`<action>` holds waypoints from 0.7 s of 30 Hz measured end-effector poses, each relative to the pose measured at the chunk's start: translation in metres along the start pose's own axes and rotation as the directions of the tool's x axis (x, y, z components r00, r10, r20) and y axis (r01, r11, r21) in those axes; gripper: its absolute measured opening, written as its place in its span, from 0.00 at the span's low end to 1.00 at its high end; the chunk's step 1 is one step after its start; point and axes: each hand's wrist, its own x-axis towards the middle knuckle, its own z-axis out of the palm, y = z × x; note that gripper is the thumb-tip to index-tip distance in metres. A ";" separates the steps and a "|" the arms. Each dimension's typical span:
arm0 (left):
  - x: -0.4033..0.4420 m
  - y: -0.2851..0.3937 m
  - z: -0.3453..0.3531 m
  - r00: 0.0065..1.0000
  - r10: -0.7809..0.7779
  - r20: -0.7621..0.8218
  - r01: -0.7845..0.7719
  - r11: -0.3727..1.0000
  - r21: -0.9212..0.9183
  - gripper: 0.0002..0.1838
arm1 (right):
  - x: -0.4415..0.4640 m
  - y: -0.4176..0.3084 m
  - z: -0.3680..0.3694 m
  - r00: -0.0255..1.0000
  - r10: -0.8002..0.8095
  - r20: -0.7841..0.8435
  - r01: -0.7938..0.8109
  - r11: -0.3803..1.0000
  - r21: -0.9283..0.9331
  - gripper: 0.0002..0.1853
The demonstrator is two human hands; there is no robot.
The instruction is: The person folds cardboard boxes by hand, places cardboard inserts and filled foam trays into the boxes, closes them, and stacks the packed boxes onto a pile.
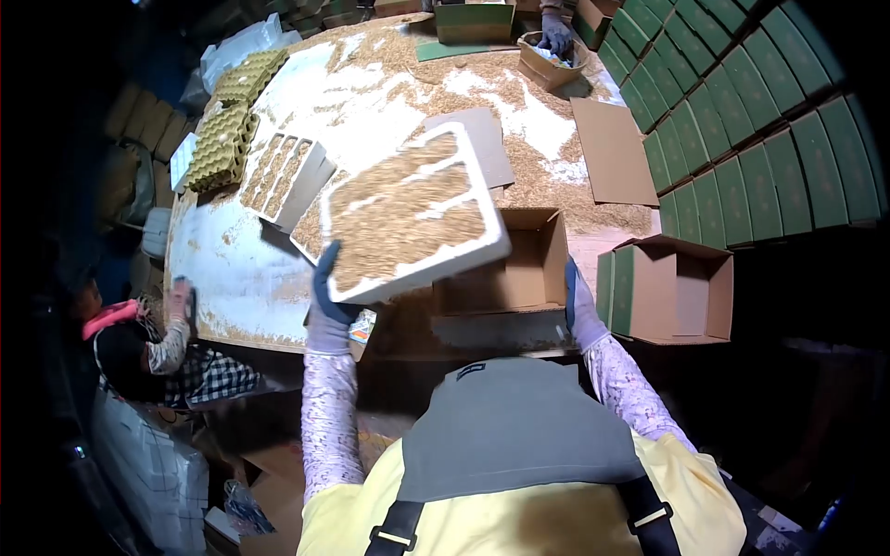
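My left hand (334,289), in a dark-palmed glove, is closed on the near left corner of a white foam tray (496,243). The tray is tilted and blurred by motion, its slots filled with loose brown husk or shavings. It hangs over the table and overlaps the left part of an open cardboard box (536,269). My right hand (582,301), also gloved, lies along the outside of that box's right wall with its fingers stretched out. Whether its thumb grips the wall cannot be made out. The visible inside of the box is bare brown cardboard.
Another foam tray (301,190) and yellowish egg trays (222,144) lie left. Green boxes (742,130) are stacked right, near an open box (672,292). Cardboard sheets (614,153) lie on the husk-strewn table (250,287). A gloved hand (555,37) reaches into a far carton; a child (153,357) stands left.
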 end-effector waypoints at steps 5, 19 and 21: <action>-0.023 -0.014 0.103 0.950 -0.013 0.313 -0.070 0.966 0.251 0.37 | -0.011 -0.021 0.007 0.984 0.168 -0.062 -0.158 0.978 0.133 0.28; 0.018 -0.025 0.183 0.686 -0.727 0.018 -0.050 -0.022 0.999 0.25 | 0.064 -0.079 0.009 0.932 -0.351 0.095 0.357 0.837 -0.415 0.24; 0.024 -0.045 0.187 0.702 -0.709 0.073 -0.158 -0.055 0.986 0.17 | 0.112 -0.111 0.071 0.867 -0.451 0.210 0.477 0.632 -0.611 0.29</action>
